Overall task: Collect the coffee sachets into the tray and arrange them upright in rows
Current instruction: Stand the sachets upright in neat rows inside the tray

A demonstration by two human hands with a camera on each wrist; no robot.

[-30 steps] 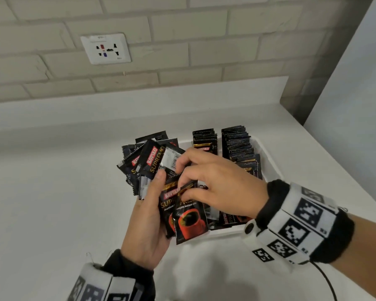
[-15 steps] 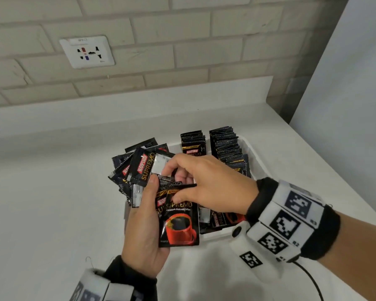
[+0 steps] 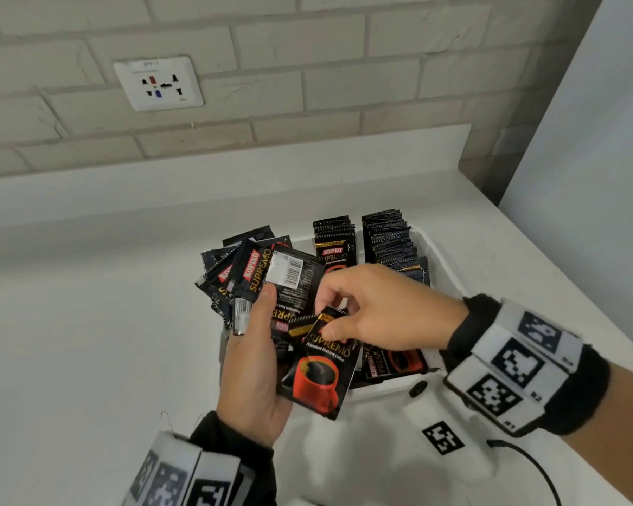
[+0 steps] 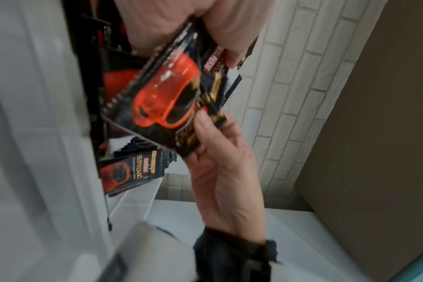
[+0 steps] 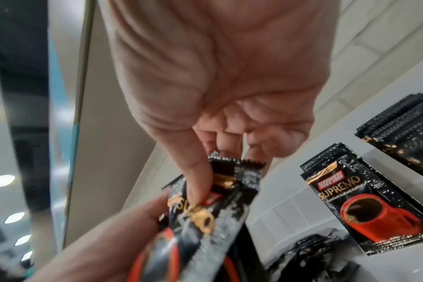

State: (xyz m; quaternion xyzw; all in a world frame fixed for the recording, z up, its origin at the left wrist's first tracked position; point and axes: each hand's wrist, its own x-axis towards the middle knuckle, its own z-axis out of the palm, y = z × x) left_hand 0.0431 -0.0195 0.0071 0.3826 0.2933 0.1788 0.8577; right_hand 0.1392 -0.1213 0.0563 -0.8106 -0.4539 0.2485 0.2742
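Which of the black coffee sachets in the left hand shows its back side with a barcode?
The black foil sachet at the top right of the fan in the left hand: it shows a white barcode patch; the others show their printed fronts.

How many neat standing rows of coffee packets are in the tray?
2: a short row at the tray's far middle, a longer row to its right. Hands may hide more.

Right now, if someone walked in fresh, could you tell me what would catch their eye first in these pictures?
Probably the glossy black coffee sachet with a red cup, pinched at its top by the right hand while the left hand holds a fanned bunch of black sachets. Behind them, upright rows of black sachets stand at the far end of the white tray.
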